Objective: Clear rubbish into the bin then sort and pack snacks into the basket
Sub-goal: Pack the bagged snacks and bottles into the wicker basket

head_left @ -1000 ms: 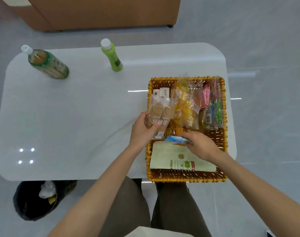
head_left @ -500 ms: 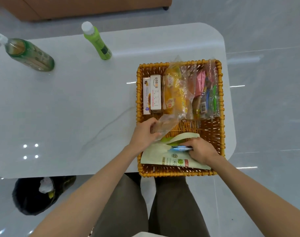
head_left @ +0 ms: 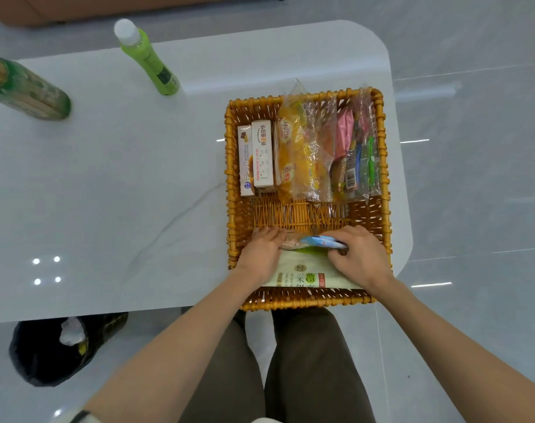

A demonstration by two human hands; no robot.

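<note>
A woven basket [head_left: 231, 190] stands on the white table's right side. At its far end lie two snack boxes [head_left: 257, 158], a yellow cake pack [head_left: 293, 154] and clear bags of sweets [head_left: 351, 154]. At the near end lies a pale green rice pouch [head_left: 305, 274]. My left hand [head_left: 261, 250] holds a clear biscuit pack [head_left: 290, 241] down against the pouch's far edge. My right hand [head_left: 359, 254] pinches a small blue packet [head_left: 321, 242] just above the pouch.
Two green drink bottles stand on the table, one [head_left: 147, 59] at the back centre and one [head_left: 25, 90] at the back left. A black bin bag [head_left: 43, 355] with rubbish sits on the floor under the table's near left edge. My legs are below the basket.
My left hand carried the biscuit pack from the basket's far end down to the near end beside the pouch. My right hand stayed on the blue packet. The camera moved closer.
</note>
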